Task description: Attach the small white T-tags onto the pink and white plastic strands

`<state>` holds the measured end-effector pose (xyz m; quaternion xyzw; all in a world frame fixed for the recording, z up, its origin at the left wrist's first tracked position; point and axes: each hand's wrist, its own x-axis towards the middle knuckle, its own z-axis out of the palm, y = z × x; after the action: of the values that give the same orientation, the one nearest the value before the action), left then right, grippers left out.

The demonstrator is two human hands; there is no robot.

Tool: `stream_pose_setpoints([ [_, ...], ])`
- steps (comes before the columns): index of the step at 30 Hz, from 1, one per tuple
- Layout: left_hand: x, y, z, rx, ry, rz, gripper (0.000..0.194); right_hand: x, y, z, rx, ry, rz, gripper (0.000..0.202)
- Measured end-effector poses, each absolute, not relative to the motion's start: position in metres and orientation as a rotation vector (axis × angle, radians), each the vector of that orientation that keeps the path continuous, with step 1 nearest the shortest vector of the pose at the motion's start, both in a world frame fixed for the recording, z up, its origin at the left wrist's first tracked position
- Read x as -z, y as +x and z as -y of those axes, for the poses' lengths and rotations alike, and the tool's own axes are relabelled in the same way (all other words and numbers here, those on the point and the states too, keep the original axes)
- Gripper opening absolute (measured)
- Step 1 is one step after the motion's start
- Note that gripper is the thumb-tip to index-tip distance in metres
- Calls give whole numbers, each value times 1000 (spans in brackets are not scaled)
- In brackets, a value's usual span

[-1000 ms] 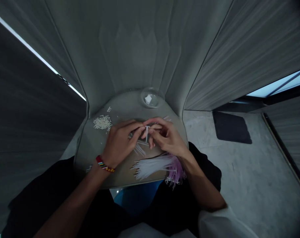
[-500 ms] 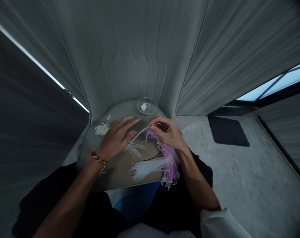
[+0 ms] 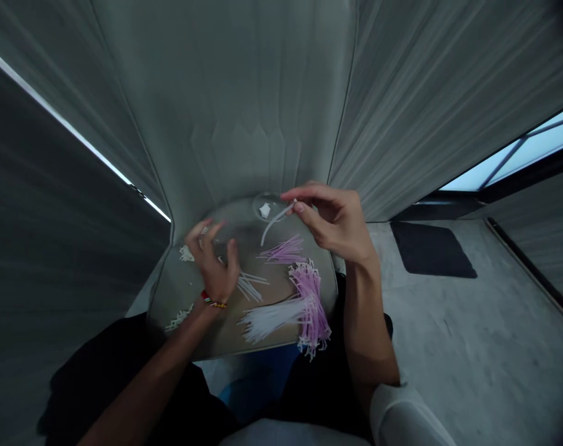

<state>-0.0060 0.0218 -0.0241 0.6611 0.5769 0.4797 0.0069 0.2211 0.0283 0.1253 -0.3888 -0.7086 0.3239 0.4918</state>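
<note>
In the head view, a thin, curved, whitish plastic strip [image 3: 274,220] is pinched near one end by the right hand [image 3: 337,222], just before the clear round dish [image 3: 275,199], presumably so its length is left free. The left hand [image 3: 217,267] is left of the dish, its grip released, fingers spread. Nearer the wearer than the dish, slim purple strips [image 3: 285,250] are laid together on the grey padded chair seat [image 3: 281,282], seemingly for easy picking.

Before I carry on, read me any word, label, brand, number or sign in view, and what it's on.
No readable text anywhere in view.
Bracelet: coloured pattern, too small and blurred to tell whether it includes letters.
White strip in the right hand: no lettering visible.
</note>
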Motion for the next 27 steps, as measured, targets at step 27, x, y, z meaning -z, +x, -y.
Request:
stream_pose_setpoints([
  [27, 36, 73, -56, -48, 2577, -1406, 34, -65, 224, -55, -896, -1053, 1293, 25],
])
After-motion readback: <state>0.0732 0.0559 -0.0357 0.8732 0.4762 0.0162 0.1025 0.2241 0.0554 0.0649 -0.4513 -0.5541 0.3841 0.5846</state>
